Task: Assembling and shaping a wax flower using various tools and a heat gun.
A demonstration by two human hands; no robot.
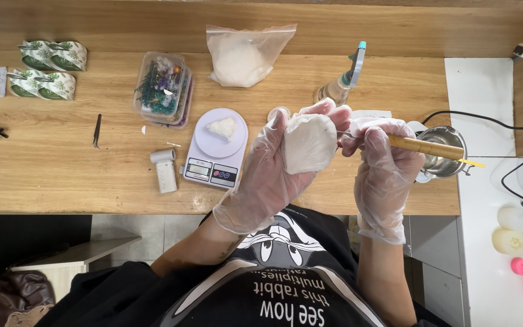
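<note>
Seen from the head camera, a long wooden worktable (62, 181) runs across the frame, with a white counter (479, 85) joining it at the right. Both hands wear thin clear gloves and are raised above the table's front edge. The left hand (267, 175) is cupped around a pale white lump (308, 142), fingers curled behind it and thumb along its near side, so the lump sits upright in the palm. The right hand (385, 172) is closed in a fist-like pinch around a bamboo-handled tool (428, 147), whose yellow tip points right while its thin metal end reaches left and touches the lump's right edge.

Just left of the hands stands a small white kitchen scale (216, 148) carrying a little heap of white flakes (222, 127). Behind it lie a zip bag of white material (243, 57) and a clear box of dried flowers (161, 88). A spray bottle (343, 82) stands behind the hands, and a small metal pot (446, 148) sits at the table's right end under the tool handle. Tweezers (97, 130) lie well apart to the left.
</note>
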